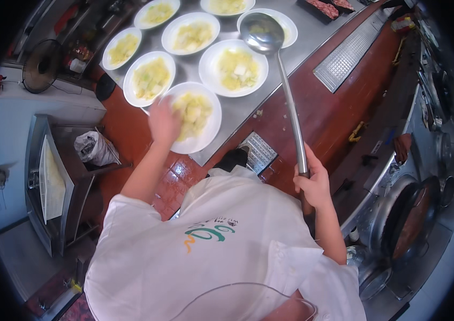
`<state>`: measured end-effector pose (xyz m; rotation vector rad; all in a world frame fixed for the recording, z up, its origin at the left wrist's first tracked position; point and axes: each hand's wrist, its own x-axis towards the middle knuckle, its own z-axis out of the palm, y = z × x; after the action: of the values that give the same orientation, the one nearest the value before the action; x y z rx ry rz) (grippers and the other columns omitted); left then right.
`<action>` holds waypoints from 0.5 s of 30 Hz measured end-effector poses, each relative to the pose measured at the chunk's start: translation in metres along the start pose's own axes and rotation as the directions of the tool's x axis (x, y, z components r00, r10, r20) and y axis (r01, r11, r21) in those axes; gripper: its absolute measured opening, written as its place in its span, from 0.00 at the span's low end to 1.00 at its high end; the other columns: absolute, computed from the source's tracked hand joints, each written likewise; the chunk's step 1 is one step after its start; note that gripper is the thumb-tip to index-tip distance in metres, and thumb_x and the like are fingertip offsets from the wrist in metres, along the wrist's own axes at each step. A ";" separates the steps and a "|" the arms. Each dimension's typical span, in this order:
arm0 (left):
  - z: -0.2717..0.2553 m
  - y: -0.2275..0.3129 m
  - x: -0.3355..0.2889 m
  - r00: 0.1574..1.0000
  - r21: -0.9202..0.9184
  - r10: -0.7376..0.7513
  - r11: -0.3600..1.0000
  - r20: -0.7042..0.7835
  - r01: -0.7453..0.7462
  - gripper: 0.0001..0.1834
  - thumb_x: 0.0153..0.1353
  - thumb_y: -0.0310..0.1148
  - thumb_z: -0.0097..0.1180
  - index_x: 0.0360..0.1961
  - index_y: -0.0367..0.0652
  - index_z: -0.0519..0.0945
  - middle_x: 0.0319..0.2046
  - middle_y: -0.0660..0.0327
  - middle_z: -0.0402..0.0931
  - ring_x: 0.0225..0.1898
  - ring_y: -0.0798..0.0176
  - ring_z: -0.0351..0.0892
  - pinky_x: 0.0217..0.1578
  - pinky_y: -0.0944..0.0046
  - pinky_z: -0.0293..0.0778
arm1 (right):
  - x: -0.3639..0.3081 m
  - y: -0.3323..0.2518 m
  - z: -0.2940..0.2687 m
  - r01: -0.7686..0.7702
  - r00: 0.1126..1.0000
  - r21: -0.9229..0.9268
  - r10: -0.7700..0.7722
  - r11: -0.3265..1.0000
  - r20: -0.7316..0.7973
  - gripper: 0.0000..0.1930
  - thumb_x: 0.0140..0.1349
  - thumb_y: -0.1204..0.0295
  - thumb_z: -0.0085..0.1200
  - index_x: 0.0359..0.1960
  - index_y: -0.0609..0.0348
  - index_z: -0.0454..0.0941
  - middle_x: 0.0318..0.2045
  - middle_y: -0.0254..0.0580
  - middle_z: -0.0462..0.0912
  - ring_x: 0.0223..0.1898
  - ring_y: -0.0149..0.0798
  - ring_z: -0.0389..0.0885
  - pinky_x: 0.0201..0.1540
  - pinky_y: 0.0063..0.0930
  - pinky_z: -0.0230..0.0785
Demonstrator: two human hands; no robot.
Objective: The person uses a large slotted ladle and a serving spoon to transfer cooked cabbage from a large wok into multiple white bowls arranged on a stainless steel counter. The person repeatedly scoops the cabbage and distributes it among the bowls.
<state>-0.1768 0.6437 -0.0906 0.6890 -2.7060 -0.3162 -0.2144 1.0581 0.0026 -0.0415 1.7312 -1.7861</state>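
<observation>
My right hand [314, 181] is wrapped round the handle of a long metal ladle [289, 96]. The ladle's round bowl is raised at the far end and covers part of a white plate [290, 33] behind it. At the near corner of the steel table, my left hand [164, 122] reaches over the left side of the nearest white plate [212, 128]. Its fingers are smeared by motion beside the pale yellow-green chopped vegetable [194, 114], so their grip cannot be made out. Several more white plates [262, 80] of the same food stand close together beyond.
The steel table [227, 115] ends just before me. Raw red meat [320, 7] lies at its far end. To the right runs a stove counter with a large wok [414, 216]. A metal cabinet [50, 182] and a fan [41, 65] stand left, above red floor tiles [176, 176].
</observation>
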 end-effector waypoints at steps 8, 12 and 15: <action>0.019 -0.101 -0.046 0.844 -0.255 -0.440 0.817 0.305 0.518 0.20 0.54 0.38 0.65 0.42 0.35 0.78 0.34 0.54 0.81 0.36 0.57 0.82 0.41 0.58 0.76 | 0.069 0.019 -0.012 -0.130 0.988 0.287 0.099 0.949 0.119 0.21 0.44 0.87 0.48 0.44 0.60 0.67 0.25 0.37 0.72 0.18 0.33 0.73 0.22 0.24 0.68; 0.001 -0.076 -0.040 0.880 -0.107 -0.426 0.885 0.209 0.454 0.21 0.51 0.38 0.67 0.41 0.36 0.77 0.32 0.53 0.80 0.36 0.54 0.81 0.41 0.57 0.76 | 0.108 0.014 0.002 -0.109 0.991 0.154 0.096 0.982 0.091 0.17 0.43 0.88 0.46 0.36 0.58 0.66 0.22 0.39 0.71 0.17 0.34 0.70 0.21 0.24 0.67; -0.004 -0.060 -0.036 0.844 -0.124 -0.493 0.843 0.212 0.524 0.23 0.47 0.37 0.69 0.41 0.37 0.75 0.32 0.53 0.80 0.36 0.52 0.81 0.41 0.56 0.76 | 0.138 0.025 0.043 -0.058 0.996 -0.029 0.060 0.998 0.073 0.11 0.48 0.79 0.56 0.33 0.59 0.68 0.20 0.36 0.72 0.18 0.33 0.74 0.22 0.26 0.67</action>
<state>-0.1197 0.6093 -0.1140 1.3845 -2.5549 -0.7691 -0.2950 0.9588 -0.0697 -0.0664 1.6873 -1.6976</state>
